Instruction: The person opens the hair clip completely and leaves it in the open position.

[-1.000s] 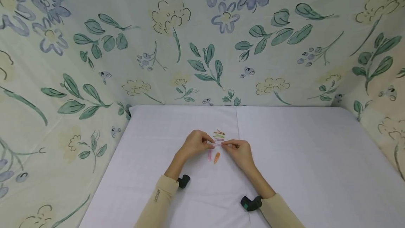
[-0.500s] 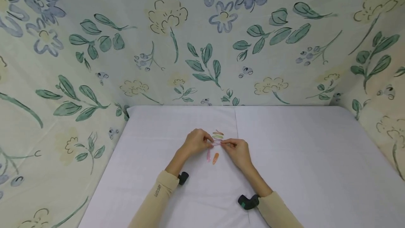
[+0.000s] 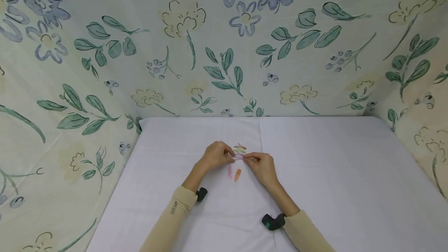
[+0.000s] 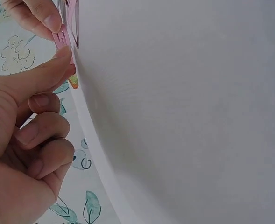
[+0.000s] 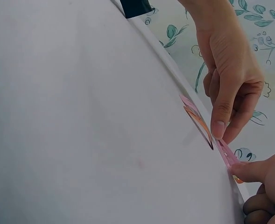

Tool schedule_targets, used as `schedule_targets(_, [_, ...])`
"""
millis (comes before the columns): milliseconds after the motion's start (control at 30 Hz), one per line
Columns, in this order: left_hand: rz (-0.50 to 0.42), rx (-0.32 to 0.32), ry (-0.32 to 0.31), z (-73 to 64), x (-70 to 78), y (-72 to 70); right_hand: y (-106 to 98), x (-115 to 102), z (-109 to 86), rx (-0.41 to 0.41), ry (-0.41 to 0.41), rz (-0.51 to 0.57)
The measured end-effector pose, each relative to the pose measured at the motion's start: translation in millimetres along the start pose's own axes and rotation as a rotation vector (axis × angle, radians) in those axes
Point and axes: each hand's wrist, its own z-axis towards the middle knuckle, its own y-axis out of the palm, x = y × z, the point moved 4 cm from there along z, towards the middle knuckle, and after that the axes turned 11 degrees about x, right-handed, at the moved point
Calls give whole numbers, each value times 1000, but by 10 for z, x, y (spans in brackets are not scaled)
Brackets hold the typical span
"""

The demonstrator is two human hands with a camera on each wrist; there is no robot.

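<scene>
A pink snap hair clip (image 5: 227, 153) is pinched at its two ends, low over the white table. My left hand (image 3: 216, 155) grips one end between thumb and finger; its other fingers curl loosely in the left wrist view. At the opposite end, my right hand (image 3: 261, 165) pinches the clip with thumb and fingertips. Just beyond the fingertips lie several slim clips one behind another, among them a green clip (image 3: 240, 151) and a reddish clip (image 3: 240, 147). Nearer my body are a second pink clip (image 3: 230, 172) and an orange clip (image 3: 237, 175).
A white cloth (image 3: 336, 174) covers the table, with a fold line running away from me. Floral fabric (image 3: 189, 57) hangs behind and at both sides. Black devices sit at the wrists, one by the left cuff (image 3: 202, 195), another by the right cuff (image 3: 273, 222).
The head view has shifted a little, so everything sits slightly further left. Both hands keep their pinch on the pink hair clip, with hardly any other movement visible.
</scene>
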Motion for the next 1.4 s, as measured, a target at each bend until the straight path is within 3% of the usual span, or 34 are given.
schedule_targets(433, [-6,-14,-18,9,-12,17,1,-13,13,30,3,7])
schedule_targets(867, [-32,16,-20,-22,-34,-27,-5,-7,10,28,7,9])
schedule_targets(1100, [-75,30,-44,-121,-70,-72,-22,3,-10,9,0,25])
schedule_targets(1400, [-185,-48,-112,-294,-103,-69,-41,12,-69,-76,43,22])
